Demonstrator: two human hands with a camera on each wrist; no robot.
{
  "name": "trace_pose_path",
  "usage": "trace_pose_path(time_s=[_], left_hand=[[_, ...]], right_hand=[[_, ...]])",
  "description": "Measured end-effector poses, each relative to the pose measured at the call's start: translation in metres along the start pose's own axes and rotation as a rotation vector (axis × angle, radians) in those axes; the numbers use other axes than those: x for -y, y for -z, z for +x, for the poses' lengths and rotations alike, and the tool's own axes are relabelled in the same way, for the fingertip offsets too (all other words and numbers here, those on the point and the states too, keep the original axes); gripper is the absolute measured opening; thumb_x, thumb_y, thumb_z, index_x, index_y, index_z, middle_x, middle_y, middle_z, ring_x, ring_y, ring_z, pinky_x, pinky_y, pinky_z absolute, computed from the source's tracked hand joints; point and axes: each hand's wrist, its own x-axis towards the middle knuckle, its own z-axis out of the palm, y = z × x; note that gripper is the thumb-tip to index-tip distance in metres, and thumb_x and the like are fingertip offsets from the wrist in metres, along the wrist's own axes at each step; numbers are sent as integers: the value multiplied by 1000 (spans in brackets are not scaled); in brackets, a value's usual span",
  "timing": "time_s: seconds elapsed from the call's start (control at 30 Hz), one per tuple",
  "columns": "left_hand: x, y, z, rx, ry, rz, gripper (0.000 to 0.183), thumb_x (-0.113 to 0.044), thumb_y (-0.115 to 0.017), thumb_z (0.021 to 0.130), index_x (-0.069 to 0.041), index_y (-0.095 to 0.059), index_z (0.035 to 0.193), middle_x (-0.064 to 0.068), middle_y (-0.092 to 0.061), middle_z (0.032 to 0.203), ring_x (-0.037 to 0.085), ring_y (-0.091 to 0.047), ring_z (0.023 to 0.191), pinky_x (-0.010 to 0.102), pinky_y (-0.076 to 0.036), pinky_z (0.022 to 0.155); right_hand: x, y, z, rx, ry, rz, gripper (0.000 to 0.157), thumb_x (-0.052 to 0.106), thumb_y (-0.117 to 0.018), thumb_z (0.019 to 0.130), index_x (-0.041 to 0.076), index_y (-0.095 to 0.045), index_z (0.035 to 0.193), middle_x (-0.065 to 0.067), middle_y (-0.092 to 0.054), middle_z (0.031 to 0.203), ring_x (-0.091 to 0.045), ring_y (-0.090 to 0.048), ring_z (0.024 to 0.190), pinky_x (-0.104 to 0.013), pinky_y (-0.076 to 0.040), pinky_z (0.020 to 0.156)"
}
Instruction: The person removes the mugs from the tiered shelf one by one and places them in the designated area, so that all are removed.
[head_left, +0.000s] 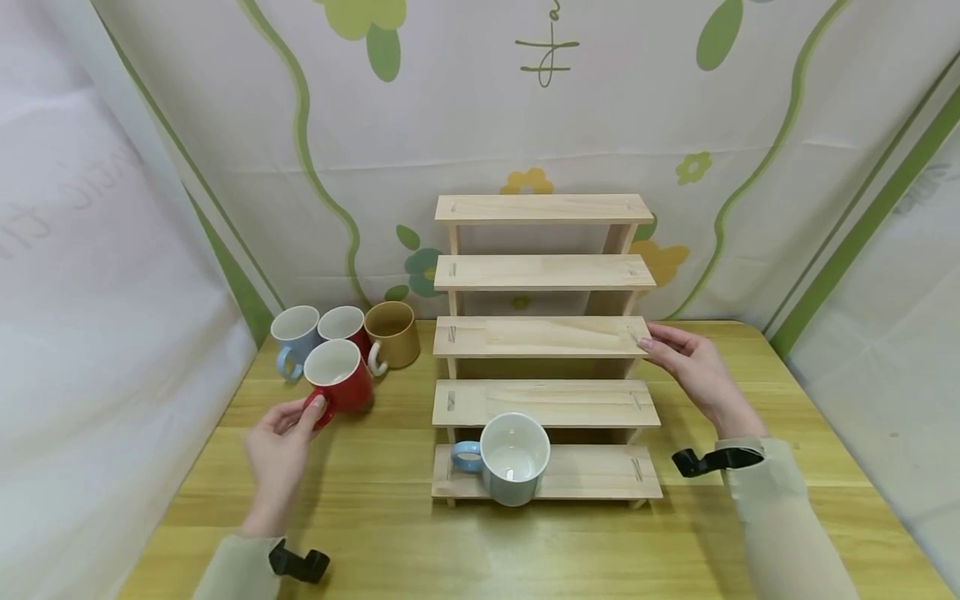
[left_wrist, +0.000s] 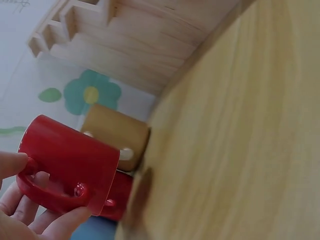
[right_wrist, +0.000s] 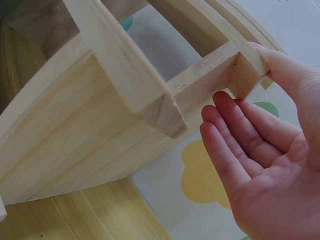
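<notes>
My left hand (head_left: 279,450) holds a red mug (head_left: 347,385) by its handle, thumb on top. In the left wrist view the red mug (left_wrist: 70,162) is tilted and held off the table. At the tiered wooden shelf rack (head_left: 547,337), my right hand (head_left: 693,371) pinches the right end of the middle board. The right wrist view shows the thumb on that board and the other fingers (right_wrist: 245,130) extended below it. A light blue mug (head_left: 514,458) stands on the lowest board, handle to the left.
Behind the held mug, a blue mug (head_left: 296,333), another red mug (head_left: 345,323) and a mustard mug (head_left: 393,335) stand at the table's back left. The wooden table (head_left: 375,533) reaches a patterned fabric backdrop (head_left: 480,108), with more fabric at both sides.
</notes>
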Motion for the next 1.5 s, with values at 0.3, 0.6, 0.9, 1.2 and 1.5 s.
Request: trace_pose_path(time_s=[0.3,0.6,0.9,1.2,1.5], left_hand=[[11,-5,-3,-5,-24,13,31,-7,-83,87,14,-68,103,1,-76,87,8,-73,77,26,-60,69],[14,-9,-4,-17,-16,2,27,-6,-81,88,14,-68,101,-4,-74,82,12,-74,78,28,-60,70],[19,-8,-6,-17,27,76,34,-15,-82,89,11,-68,105,-5,-73,83,7,-71,78,24,-61,71],[24,-8,-8,5,57,87,35,-17,-81,90,10,-67,108,-5,-73,86,11,-71,82,27,-61,75],[24,-11,-8,9,80,64,37,-19,-82,90,9,-67,108,-5,-73,87,13,-72,85,29,-61,76]], right_hand=[[-2,-1,1,1,14,21,63,21,-69,101,-14,-42,146,9,-66,120,-4,-65,105,-21,-53,92],[-3,0,1,4,19,18,62,20,-68,101,-13,-42,146,7,-66,120,-5,-65,106,-22,-53,93],[-2,0,0,9,12,8,62,21,-67,102,-13,-41,147,7,-65,121,-4,-64,107,-22,-53,94],[-1,-1,0,1,1,-18,63,24,-67,102,-12,-42,147,7,-63,123,-4,-63,108,-22,-53,94],[-1,0,0,-5,0,-13,64,24,-67,101,-12,-41,148,7,-63,123,-4,-63,108,-20,-53,93]])
